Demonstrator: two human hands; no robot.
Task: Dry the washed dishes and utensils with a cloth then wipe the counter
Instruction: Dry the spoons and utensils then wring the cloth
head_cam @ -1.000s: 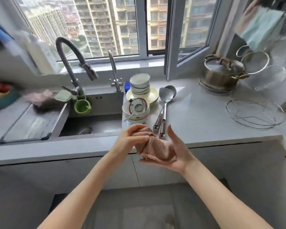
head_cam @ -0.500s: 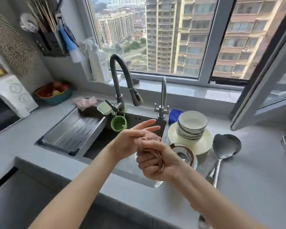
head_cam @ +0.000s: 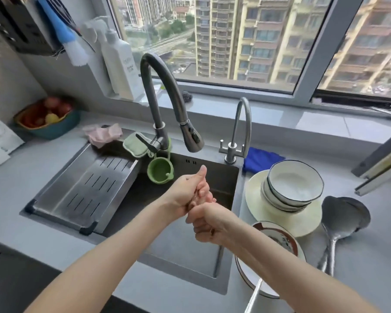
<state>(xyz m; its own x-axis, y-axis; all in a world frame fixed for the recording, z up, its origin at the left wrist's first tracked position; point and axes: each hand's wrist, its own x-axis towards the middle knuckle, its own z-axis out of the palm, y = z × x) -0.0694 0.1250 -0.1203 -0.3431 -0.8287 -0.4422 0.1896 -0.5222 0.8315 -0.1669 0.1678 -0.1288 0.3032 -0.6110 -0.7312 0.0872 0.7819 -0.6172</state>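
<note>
Evidently wringing: left hand (head_cam: 185, 188) and right hand (head_cam: 207, 224) both clench the cloth (head_cam: 192, 201) over the sink (head_cam: 221, 177); the stacked bowls (head_cam: 294, 186) lie just rightward, nearer the right hand.

Counting now: two taps (head_cam: 152, 102), two steel serving spoons (head_cam: 339, 220), one cream plate (head_cam: 303, 222), at least three white bowls (head_cam: 294, 181) stacking on it, one patterned bowl (head_cam: 284, 240), one green cup (head_cam: 159, 171) hanging, one cloth (head_cam: 190, 203) being squeezed.
</note>
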